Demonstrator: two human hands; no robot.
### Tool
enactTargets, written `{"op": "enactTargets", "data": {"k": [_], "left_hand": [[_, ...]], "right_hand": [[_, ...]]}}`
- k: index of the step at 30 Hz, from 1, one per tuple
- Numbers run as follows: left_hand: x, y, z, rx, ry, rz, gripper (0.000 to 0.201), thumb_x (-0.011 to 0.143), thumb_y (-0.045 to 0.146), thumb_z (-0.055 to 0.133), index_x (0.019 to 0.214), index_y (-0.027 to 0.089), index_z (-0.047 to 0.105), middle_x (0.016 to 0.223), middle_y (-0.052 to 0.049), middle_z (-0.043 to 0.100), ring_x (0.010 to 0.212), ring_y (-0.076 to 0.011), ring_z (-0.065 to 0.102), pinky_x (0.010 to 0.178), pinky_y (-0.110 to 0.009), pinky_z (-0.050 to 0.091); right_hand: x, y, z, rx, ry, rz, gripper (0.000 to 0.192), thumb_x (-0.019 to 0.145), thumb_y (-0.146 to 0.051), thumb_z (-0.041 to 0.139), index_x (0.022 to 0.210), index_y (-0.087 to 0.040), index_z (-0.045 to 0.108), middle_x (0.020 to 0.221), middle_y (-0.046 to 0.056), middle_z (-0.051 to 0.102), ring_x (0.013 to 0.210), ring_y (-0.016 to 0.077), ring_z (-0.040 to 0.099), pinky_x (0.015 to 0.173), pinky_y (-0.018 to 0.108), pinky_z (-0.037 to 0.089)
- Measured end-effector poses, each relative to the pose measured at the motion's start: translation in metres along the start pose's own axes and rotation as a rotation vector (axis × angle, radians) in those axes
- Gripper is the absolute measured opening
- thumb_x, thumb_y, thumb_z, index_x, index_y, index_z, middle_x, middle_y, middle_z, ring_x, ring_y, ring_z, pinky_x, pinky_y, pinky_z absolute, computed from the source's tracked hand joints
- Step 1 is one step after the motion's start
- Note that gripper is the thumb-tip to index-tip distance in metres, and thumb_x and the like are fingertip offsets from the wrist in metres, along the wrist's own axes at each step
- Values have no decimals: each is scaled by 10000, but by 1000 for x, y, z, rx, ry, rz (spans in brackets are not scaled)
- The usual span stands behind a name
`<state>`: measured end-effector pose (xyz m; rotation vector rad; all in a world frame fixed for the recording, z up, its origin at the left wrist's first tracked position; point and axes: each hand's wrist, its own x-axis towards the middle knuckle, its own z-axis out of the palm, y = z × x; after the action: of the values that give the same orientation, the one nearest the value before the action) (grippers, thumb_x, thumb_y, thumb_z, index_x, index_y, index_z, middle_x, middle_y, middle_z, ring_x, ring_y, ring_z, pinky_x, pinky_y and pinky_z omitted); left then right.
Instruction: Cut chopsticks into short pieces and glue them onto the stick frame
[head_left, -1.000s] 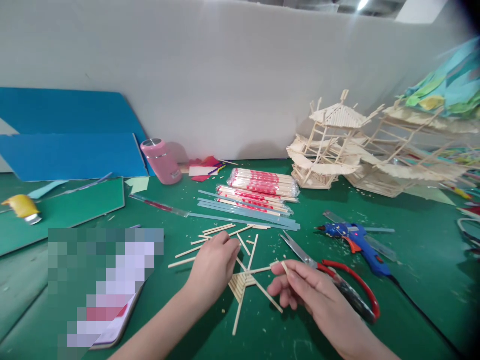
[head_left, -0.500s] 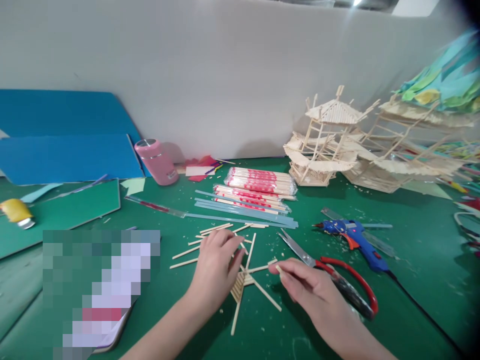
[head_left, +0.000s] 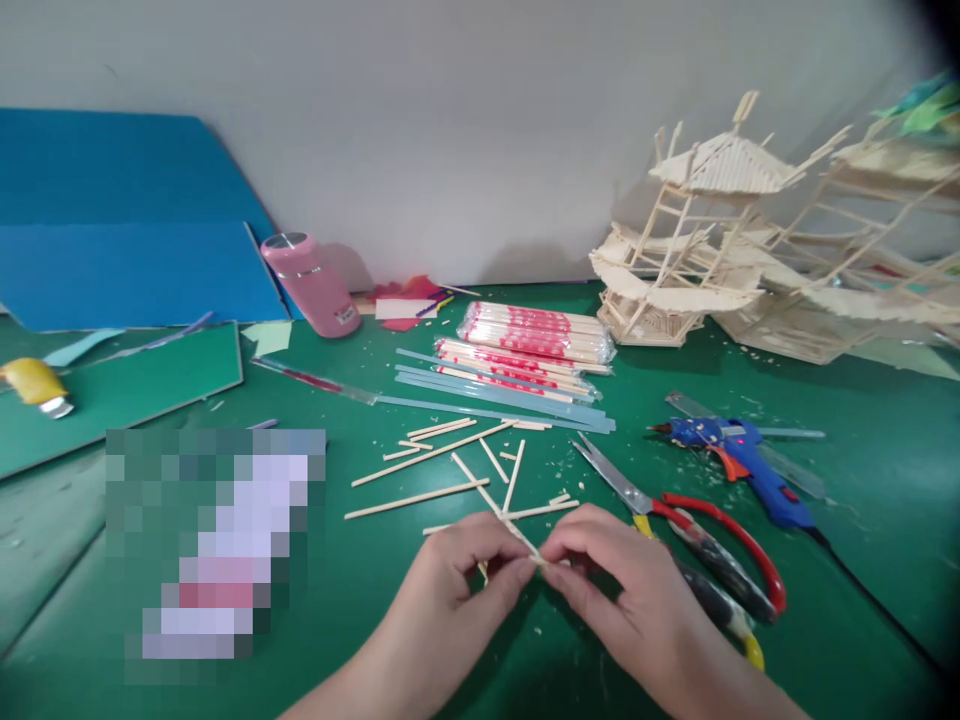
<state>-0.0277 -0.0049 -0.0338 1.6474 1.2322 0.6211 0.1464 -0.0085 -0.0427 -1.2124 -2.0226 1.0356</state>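
My left hand [head_left: 457,585] and my right hand [head_left: 611,590] meet fingertip to fingertip low in the middle of the head view. Between them they pinch a small piece of wooden stick [head_left: 538,560] over a fan-shaped stick assembly [head_left: 504,518] that lies on the green mat [head_left: 862,560]; my hands hide most of it. Loose wooden sticks [head_left: 431,455] lie just beyond my fingers.
Red-handled scissors [head_left: 675,520] lie right of my hands, and a blue glue gun [head_left: 739,462] sits behind them. Wrapped chopstick packs [head_left: 536,335], blue strips [head_left: 510,398], a pink bottle [head_left: 307,285], blue boards [head_left: 135,250] and stick pagoda models [head_left: 690,240] stand farther back. A blurred patch [head_left: 217,545] is left.
My left hand came off the stick assembly and moved right and toward me. The right hand moved left to meet it. The view shifted closer and lower.
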Motion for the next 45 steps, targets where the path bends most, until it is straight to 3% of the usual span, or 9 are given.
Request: {"op": "enactTargets", "data": {"k": [3, 6, 12, 18, 26, 34, 45], "left_hand": [[-10, -9, -3, 61, -73, 64, 205, 821, 164, 452, 681, 165, 602, 660, -2, 557, 635, -111, 520, 584, -205, 404], [-17, -18, -8, 190, -93, 138, 208, 825, 145, 425, 702, 178, 590, 696, -11, 573, 667, -125, 529, 595, -217, 407], [-15, -34, -8, 463, 44, 228, 190, 825, 132, 414, 719, 184, 563, 737, -32, 587, 678, -165, 523, 590, -272, 403], [-16, -49, 4, 560, 161, 345, 233, 833, 121, 376, 778, 166, 599, 675, -39, 564, 594, -164, 490, 531, -286, 394], [-14, -54, 6, 575, 216, 431, 219, 847, 130, 405, 795, 147, 616, 668, -33, 583, 598, -158, 509, 535, -288, 420], [-16, -60, 8, 611, 219, 492, 177, 849, 152, 425, 830, 147, 602, 710, -31, 589, 623, -149, 514, 568, -295, 413], [-12, -57, 7, 670, 263, 501, 200, 845, 150, 434, 880, 138, 631, 649, -24, 604, 562, -146, 531, 510, -275, 426]], "right_hand": [[-2, 4, 5, -121, -101, -119, 82, 843, -184, 469, 848, -210, 546, 834, 4, 576, 769, 130, 514, 677, 252, 406], [-1, 10, 9, -196, -172, -99, 98, 853, -184, 451, 836, -213, 543, 825, 5, 572, 757, 140, 505, 667, 273, 397], [5, 24, 17, -260, -133, 6, 157, 875, -238, 419, 835, -204, 566, 830, 34, 532, 753, 145, 496, 649, 278, 411], [11, 25, 26, -368, -102, -60, 147, 861, -214, 446, 845, -201, 592, 787, 35, 555, 715, 150, 504, 629, 292, 410], [13, 33, 34, -377, 24, -139, 89, 836, -175, 501, 862, -213, 578, 801, 16, 548, 716, 135, 502, 633, 288, 406], [13, 37, 37, -386, 59, -165, 73, 822, -179, 539, 863, -227, 575, 806, -2, 587, 698, 124, 524, 622, 273, 418], [14, 34, 35, -399, 104, -103, 51, 823, -203, 529, 811, -215, 577, 782, 6, 591, 703, 133, 554, 646, 279, 463]]}}
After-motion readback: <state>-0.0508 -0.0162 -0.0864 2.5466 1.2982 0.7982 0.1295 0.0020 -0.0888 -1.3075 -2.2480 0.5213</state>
